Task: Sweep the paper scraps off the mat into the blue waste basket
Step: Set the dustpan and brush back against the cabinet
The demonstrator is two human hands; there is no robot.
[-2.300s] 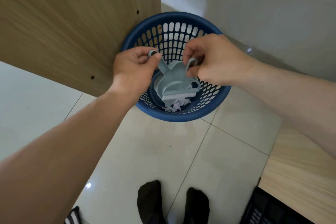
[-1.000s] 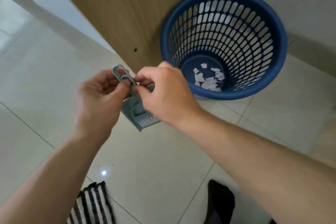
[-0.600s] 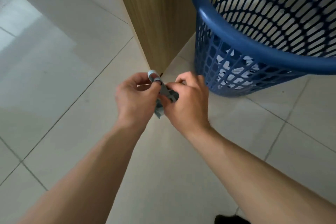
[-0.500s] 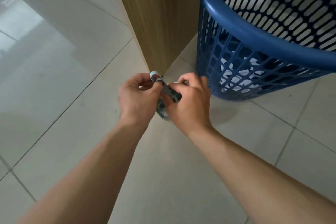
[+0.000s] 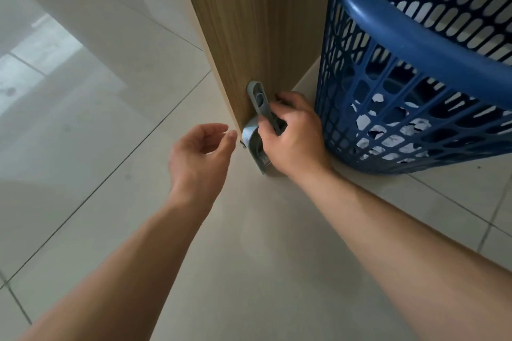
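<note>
The blue waste basket point(image 5: 410, 44) stands on the floor at the right, with white paper scraps point(image 5: 388, 135) showing through its slotted wall. A small grey-blue dustpan and brush set point(image 5: 256, 108) stands upright on the floor against the wooden panel point(image 5: 255, 22). My right hand point(image 5: 291, 138) is shut on the set, fingers wrapped round its lower handle. My left hand point(image 5: 199, 155) hovers just left of it, open and holding nothing. The mat is out of view.
Pale glossy floor tiles point(image 5: 97, 133) spread to the left and in front. The wooden panel rises between the tiles and the basket, very close to both hands.
The basket emptying ended and the set came down to the floor beside the panel. My left hand has let go of the handle and drawn back a little; my right hand still holds it.
</note>
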